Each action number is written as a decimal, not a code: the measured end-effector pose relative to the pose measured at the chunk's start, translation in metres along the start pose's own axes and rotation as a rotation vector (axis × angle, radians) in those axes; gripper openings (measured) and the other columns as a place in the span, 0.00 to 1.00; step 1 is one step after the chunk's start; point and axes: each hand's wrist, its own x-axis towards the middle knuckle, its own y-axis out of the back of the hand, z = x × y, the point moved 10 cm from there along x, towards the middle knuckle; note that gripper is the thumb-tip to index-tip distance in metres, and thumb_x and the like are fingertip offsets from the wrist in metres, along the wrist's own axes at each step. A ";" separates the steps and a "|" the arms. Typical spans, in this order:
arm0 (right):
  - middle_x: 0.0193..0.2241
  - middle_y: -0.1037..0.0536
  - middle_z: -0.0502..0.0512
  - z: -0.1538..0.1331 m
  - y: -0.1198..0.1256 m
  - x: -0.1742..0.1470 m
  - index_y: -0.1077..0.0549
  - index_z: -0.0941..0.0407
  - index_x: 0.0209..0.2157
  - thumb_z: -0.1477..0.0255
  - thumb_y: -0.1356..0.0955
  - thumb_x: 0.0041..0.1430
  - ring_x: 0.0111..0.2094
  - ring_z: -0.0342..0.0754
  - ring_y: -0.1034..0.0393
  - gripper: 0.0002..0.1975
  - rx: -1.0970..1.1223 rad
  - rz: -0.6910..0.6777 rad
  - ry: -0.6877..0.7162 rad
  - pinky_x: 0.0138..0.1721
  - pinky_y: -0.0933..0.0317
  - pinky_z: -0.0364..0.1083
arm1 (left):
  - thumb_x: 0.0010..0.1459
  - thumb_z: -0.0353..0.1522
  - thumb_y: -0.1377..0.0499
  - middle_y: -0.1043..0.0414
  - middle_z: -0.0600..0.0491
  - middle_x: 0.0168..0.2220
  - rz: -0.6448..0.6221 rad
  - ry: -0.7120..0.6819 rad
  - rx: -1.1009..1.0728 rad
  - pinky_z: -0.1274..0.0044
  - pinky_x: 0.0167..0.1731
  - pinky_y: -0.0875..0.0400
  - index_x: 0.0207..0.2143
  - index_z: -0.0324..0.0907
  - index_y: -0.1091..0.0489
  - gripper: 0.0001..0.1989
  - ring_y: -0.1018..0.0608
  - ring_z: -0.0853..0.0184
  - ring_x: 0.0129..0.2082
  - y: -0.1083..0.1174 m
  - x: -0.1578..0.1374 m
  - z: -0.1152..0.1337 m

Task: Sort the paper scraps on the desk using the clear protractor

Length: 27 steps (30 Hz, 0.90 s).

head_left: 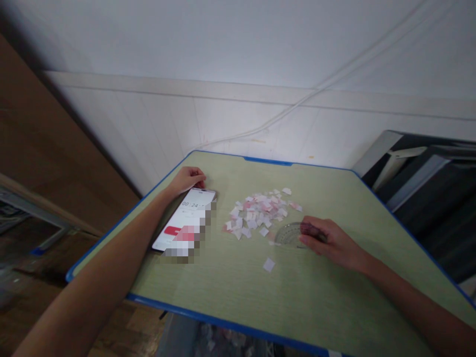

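My right hand [327, 239] grips a clear plastic protractor [288, 233] by one end, fingers pressed together. The protractor's curved edge points left, toward a loose pile of small white and pink paper pieces [258, 210]. One square paper piece [268, 265] lies apart, nearer to me. At the table's far left, my left hand [188, 179] rests with curled fingers just beyond the top end of a phone [182, 220]. Whether those fingers hold anything is hidden. The phone lies face up with a timer on its screen, its right part pixelated.
The pale green table [223, 277] has a raised blue edge. A white wall [238, 109] with a cable [275, 119] stands behind it. Dark flat items [427, 188] lean at the right, and a brown panel [48, 134] rises at the left.
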 end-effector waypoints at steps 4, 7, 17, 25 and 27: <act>0.19 0.39 0.46 -0.010 -0.005 -0.002 0.39 0.56 0.25 0.69 0.38 0.56 0.20 0.41 0.45 0.08 -0.079 0.040 0.016 0.21 0.50 0.41 | 0.41 0.31 0.41 0.31 0.55 0.15 0.003 -0.001 -0.002 0.79 0.20 0.36 0.18 0.38 0.34 0.06 0.30 0.71 0.16 0.000 -0.001 0.002; 0.20 0.37 0.46 -0.021 -0.025 -0.004 0.38 0.56 0.27 0.70 0.39 0.58 0.21 0.40 0.44 0.07 -0.068 -0.060 0.038 0.22 0.49 0.40 | 0.41 0.31 0.41 0.31 0.55 0.14 0.010 -0.003 0.009 0.79 0.19 0.36 0.17 0.38 0.34 0.06 0.31 0.72 0.15 0.000 -0.003 0.004; 0.19 0.40 0.46 -0.029 -0.031 -0.010 0.40 0.56 0.24 0.68 0.39 0.57 0.20 0.40 0.45 0.10 -0.025 -0.165 0.059 0.21 0.50 0.40 | 0.40 0.32 0.41 0.32 0.55 0.14 0.018 -0.001 -0.007 0.80 0.18 0.38 0.17 0.39 0.34 0.06 0.31 0.72 0.15 0.001 -0.003 0.003; 0.18 0.37 0.47 -0.038 -0.023 -0.018 0.37 0.57 0.24 0.71 0.40 0.61 0.19 0.41 0.42 0.11 -0.368 -0.106 0.145 0.23 0.52 0.41 | 0.40 0.32 0.40 0.31 0.55 0.15 0.009 -0.002 -0.008 0.79 0.20 0.35 0.17 0.39 0.34 0.07 0.30 0.72 0.16 0.000 -0.003 0.002; 0.18 0.35 0.48 -0.045 -0.025 -0.022 0.36 0.57 0.25 0.72 0.40 0.61 0.21 0.42 0.40 0.11 -0.444 -0.102 0.188 0.24 0.51 0.41 | 0.39 0.33 0.40 0.31 0.55 0.15 0.011 0.002 -0.008 0.80 0.20 0.35 0.17 0.39 0.35 0.07 0.31 0.72 0.16 0.000 -0.003 0.003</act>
